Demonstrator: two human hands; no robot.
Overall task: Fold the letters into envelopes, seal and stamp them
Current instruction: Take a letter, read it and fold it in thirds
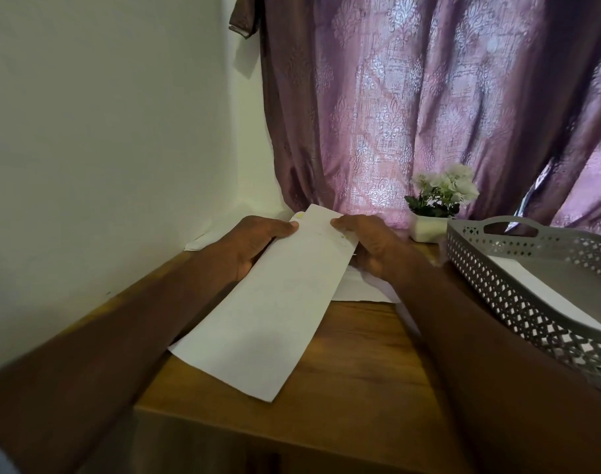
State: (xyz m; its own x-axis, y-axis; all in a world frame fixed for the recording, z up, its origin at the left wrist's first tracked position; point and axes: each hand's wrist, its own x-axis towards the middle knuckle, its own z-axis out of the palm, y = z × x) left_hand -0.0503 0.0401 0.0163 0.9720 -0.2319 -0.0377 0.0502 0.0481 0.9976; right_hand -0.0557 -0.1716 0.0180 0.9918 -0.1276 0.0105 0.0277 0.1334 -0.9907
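Observation:
A long white folded letter (275, 309) lies slanted over the wooden table (353, 378), its near end toward me. My left hand (258, 241) grips its far left edge with the thumb on top. My right hand (370, 244) pinches the far right edge. More white paper (360, 289) lies on the table under the letter and my right hand. A small yellow mark shows at the letter's far corner, by my left thumb.
A grey perforated tray (517, 289) with a white sheet (545, 292) inside stands at the right. A small white pot of white flowers (435, 206) sits at the back by the purple curtain (429, 104). A white wall (104, 148) bounds the left.

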